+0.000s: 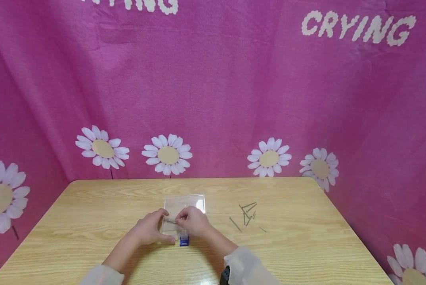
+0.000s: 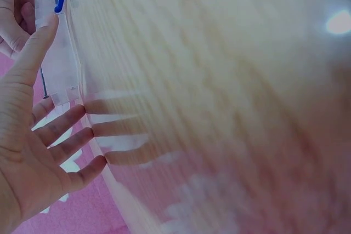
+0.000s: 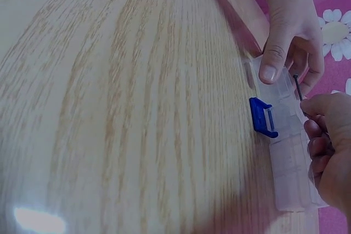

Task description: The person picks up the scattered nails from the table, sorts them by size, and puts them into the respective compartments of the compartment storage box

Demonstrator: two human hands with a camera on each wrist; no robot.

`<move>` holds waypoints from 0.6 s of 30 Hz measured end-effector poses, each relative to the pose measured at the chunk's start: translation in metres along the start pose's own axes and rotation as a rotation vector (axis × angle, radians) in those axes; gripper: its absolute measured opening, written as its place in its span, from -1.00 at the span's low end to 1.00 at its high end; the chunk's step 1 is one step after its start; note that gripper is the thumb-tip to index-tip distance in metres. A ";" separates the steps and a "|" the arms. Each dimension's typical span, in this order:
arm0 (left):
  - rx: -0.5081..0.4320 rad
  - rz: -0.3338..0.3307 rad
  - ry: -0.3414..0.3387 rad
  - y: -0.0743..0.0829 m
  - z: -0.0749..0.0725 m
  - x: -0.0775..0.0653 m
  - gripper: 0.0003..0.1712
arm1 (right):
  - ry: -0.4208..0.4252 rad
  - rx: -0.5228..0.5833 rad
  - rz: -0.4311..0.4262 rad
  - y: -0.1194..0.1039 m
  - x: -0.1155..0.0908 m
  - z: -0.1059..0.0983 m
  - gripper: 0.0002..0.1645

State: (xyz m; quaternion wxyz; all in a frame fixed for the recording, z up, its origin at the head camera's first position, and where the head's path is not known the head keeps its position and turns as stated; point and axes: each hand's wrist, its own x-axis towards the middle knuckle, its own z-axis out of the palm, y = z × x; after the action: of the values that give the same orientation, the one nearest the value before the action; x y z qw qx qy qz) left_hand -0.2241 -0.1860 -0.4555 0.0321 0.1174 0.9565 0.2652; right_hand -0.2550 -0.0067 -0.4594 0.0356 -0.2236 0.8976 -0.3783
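Note:
A clear plastic compartment box (image 3: 289,154) with a blue latch (image 1: 184,240) lies on the table, its transparent lid (image 1: 184,200) folded back on the far side. My right hand (image 1: 195,221) pinches a dark nail (image 3: 298,86) between thumb and fingertips, over the left part of the box; the nail's flat head points left. Around the box's left end is my left hand (image 1: 148,228), thumb on the front edge beside the latch. In the left wrist view its other fingers (image 2: 68,116) spread nearly straight, their tips touching the table.
To the right of the box, several loose nails (image 1: 249,205) lie in a small heap on the wooden table (image 1: 298,245). One longer nail (image 1: 235,225) lies apart on the heap's left. A pink curtain (image 1: 220,99) with daisies hangs behind the table and along both sides.

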 end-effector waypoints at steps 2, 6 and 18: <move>0.004 0.006 0.003 0.001 -0.001 0.000 -0.04 | -0.002 0.004 0.009 -0.001 0.000 0.000 -0.87; 0.007 0.006 -0.001 0.001 -0.001 0.000 -0.05 | -0.008 0.019 0.019 -0.001 0.000 -0.002 -0.86; 0.001 -0.009 0.002 0.003 -0.002 -0.002 -0.06 | -0.032 0.162 0.004 0.001 0.001 -0.009 -0.89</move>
State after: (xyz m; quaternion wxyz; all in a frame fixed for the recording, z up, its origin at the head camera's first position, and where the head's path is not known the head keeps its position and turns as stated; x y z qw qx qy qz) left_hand -0.2221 -0.1850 -0.4521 0.0323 0.1130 0.9571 0.2649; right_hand -0.2583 -0.0007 -0.4534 0.0687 -0.2239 0.8638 -0.4461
